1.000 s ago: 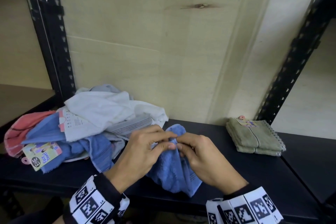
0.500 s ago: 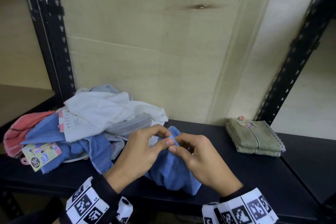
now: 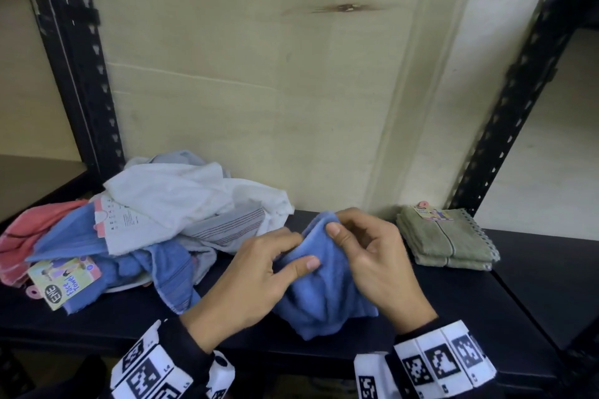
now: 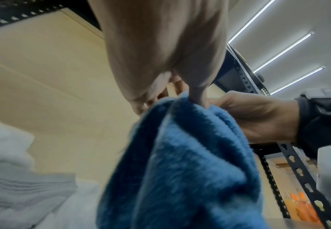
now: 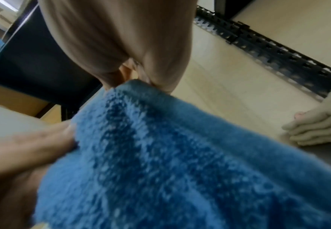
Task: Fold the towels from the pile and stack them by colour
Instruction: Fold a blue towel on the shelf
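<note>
A crumpled blue towel (image 3: pixel 324 288) hangs between both hands above the front of the black shelf (image 3: pixel 453 308). My left hand (image 3: pixel 259 272) pinches its upper left edge with thumb and fingers. My right hand (image 3: pixel 366 249) pinches the top edge just beside it. In the left wrist view the blue towel (image 4: pixel 180 170) droops from my left hand (image 4: pixel 172 93), with the right hand (image 4: pixel 254 117) behind it. The right wrist view shows the blue towel (image 5: pixel 170 155) under my right hand (image 5: pixel 137 80). The unfolded pile (image 3: pixel 155 220) of white, blue, grey and pink towels lies to the left.
Folded olive-green towels (image 3: pixel 444 240) with a label on top form a stack at the back right of the shelf. Black perforated uprights (image 3: pixel 81 74) stand at the left and right (image 3: pixel 518 91). A pale board (image 3: pixel 259 91) closes the back. A tagged blue towel (image 3: pixel 64 282) lies at the pile's front.
Both hands have lifted the blue towel's top edge slightly up and to the right. Their grips have drawn a little apart along the edge.
</note>
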